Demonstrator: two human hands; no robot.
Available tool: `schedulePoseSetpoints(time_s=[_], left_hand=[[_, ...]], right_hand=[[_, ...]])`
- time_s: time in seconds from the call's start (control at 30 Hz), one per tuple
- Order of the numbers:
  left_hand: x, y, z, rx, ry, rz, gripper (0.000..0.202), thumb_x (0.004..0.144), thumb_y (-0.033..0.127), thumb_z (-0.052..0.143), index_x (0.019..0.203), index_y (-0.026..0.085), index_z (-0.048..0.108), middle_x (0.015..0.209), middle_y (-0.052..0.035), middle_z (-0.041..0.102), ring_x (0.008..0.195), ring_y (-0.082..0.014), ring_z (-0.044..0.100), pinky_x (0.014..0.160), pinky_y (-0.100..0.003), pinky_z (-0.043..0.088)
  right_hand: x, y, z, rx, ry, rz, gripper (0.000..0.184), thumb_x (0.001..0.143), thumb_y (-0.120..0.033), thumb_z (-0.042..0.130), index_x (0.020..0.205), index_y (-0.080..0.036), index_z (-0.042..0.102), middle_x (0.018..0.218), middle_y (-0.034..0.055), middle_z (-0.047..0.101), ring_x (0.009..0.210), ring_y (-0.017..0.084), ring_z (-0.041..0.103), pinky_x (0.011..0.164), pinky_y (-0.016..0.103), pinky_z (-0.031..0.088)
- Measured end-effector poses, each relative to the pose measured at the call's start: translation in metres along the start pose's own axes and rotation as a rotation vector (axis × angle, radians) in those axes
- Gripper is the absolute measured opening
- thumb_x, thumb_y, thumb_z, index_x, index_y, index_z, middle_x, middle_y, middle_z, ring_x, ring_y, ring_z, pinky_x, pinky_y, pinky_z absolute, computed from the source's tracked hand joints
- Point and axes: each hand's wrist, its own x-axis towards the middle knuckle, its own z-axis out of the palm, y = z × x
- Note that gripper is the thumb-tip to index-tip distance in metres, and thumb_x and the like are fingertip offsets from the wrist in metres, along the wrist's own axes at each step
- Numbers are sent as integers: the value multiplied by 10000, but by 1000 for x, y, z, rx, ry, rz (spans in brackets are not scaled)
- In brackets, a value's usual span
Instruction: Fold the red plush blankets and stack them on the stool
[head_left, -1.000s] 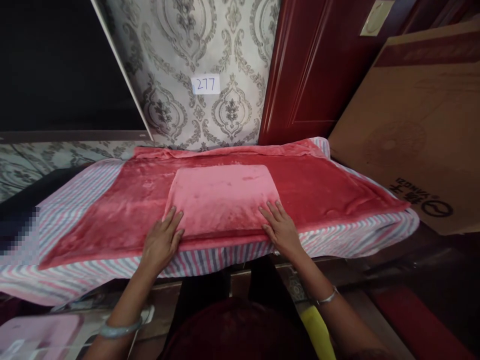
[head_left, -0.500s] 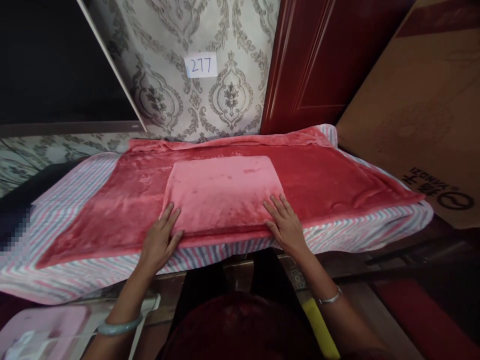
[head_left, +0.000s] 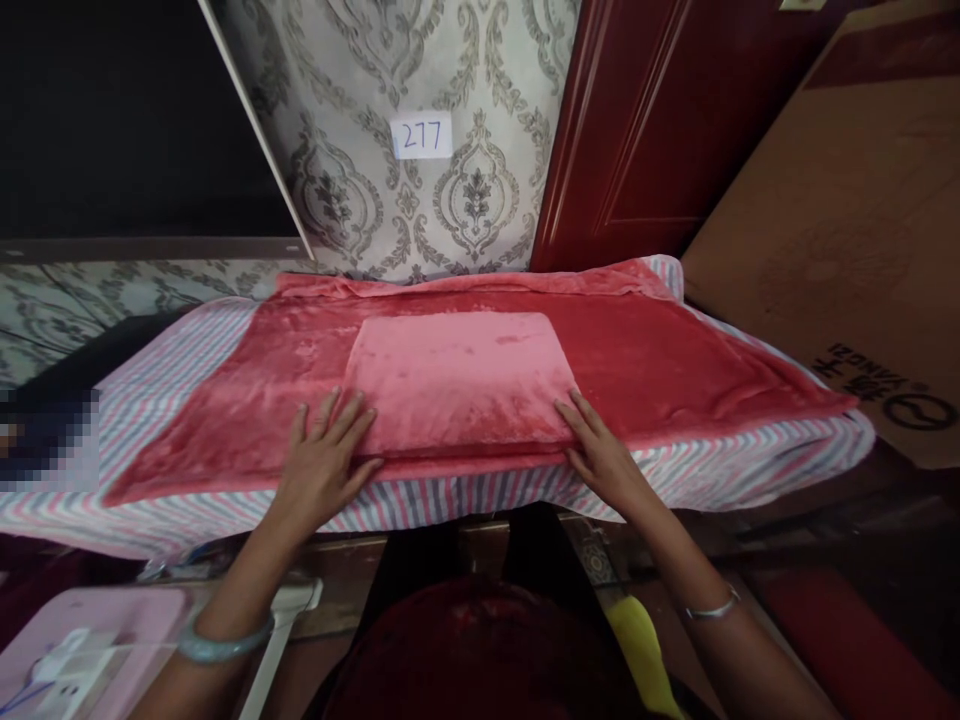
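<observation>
Sheet (head_left: 690, 470), striped: underlies everything, hangs over on the near side. No real change over the last 1 s, only the camera view shifted a bit.

Red blanket (head_left: 645, 360): spread on the sheet, far edge turned over in a lighter strip. Same layout as 0.5 s ago.

Pink cloth (head_left: 461, 365): roughly rectangular, flat, mid-blanket toward the near edge. Shape and place hold.

Hands are what moved. Left hand (head_left: 319, 460): fingers now fanned wider, across the cloth's near-left side and partly over on the blanket. Right hand (head_left: 607, 465): slid outward, fingertips (head_left: 561, 407) at the cloth's near-right side. Both unclenched, palms down, 0 visible pinch on fabric; can't tell how hard they press.

My read: squaring or smoothing the 2 sides, not lifting. Cloth looks nearly flat already, slight creasing left along the front.
</observation>
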Motion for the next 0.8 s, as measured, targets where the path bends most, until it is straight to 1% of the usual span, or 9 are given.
schedulePoseSetpoints(time_s=[0.13, 0.27, 0.33, 0.4, 0.47, 0.53, 0.6, 0.7, 0.8], left_hand=[[22, 48, 2, -87, -68, 171, 638, 944, 409, 532, 1526, 175, 419, 1617, -158, 379, 1527, -333, 288, 1248, -599, 181], [61, 112, 15, -168, -68, 321, 747, 903, 352, 618, 1558, 124, 341, 1621, -192, 361, 1526, -328, 286, 1235, -524, 237], [81, 144, 20, -176, -83, 347, 791, 879, 351, 660, 1557, 117, 327, 1618, -202, 361, 1509, -342, 310, 1208, -506, 282], [99, 172, 22, -160, -76, 326, 803, 862, 337, 681, 1545, 109, 325, 1590, -219, 390, 1449, -366, 387, 1142, -518, 356], [113, 193, 21, -139, -62, 280, 719, 876, 303, 655, 1500, 92, 367, 1487, -229, 496, 1320, -366, 504, 1032, -509, 440], [123, 205, 18, -123, -86, 223, 510, 926, 242, 561, 1398, 79, 460, 1299, -215, 616, 1150, -333, 598, 907, -465, 494], [131, 209, 14, -120, -143, 189, 328, 960, 167, 453, 1265, 84, 540, 1123, -189, 674, 1025, -298, 643, 821, -416, 509], [145, 199, 4, -179, -177, 217, 266, 955, 116, 418, 1170, 111, 573, 1024, -162, 699, 975, -270, 672, 792, -374, 517], [168, 179, -17, -270, -144, 190, 294, 920, 132, 482, 1199, 137, 574, 1049, -146, 721, 996, -271, 691, 833, -378, 530]], right_hand=[[4, 1, 1, 1, 59, -39, 641, 900, -93, 419, 1523, -242, 440, 1593, 112, 400, 1395, 243, 493, 1071, 426, 517], [16, -2, -7, -8, 99, -46, 557, 899, -98, 413, 1424, -227, 547, 1490, 115, 529, 1323, 244, 565, 1055, 422, 533], [23, -5, -12, -16, 107, -46, 552, 890, -98, 419, 1403, -237, 564, 1462, 105, 557, 1302, 245, 582, 1049, 424, 537], [30, -6, -17, -16, 133, -42, 545, 887, -110, 423, 1396, -241, 567, 1424, 99, 591, 1275, 248, 602, 1037, 432, 544], [35, -7, -19, -3, 179, -30, 516, 894, -143, 432, 1381, -232, 576, 1360, 103, 639, 1231, 258, 632, 1015, 440, 555], [38, -7, -19, 24, 225, -12, 472, 899, -185, 445, 1343, -222, 600, 1288, 106, 681, 1175, 265, 663, 992, 443, 564], [39, -9, -17, 75, 260, 9, 434, 905, -234, 459, 1308, -222, 621, 1266, 106, 693, 1158, 269, 669, 1001, 450, 554], [36, -15, -12, 223, 362, 125, 476, 918, -375, 524, 1363, -214, 577, 1362, 129, 635, 1249, 298, 609, 1068, 493, 496], [30, -27, -1, 568, 484, 385, 662, 894, -558, 593, 1450, -220, 469, 1440, 162, 563, 1274, 320, 588, 1044, 510, 505]])
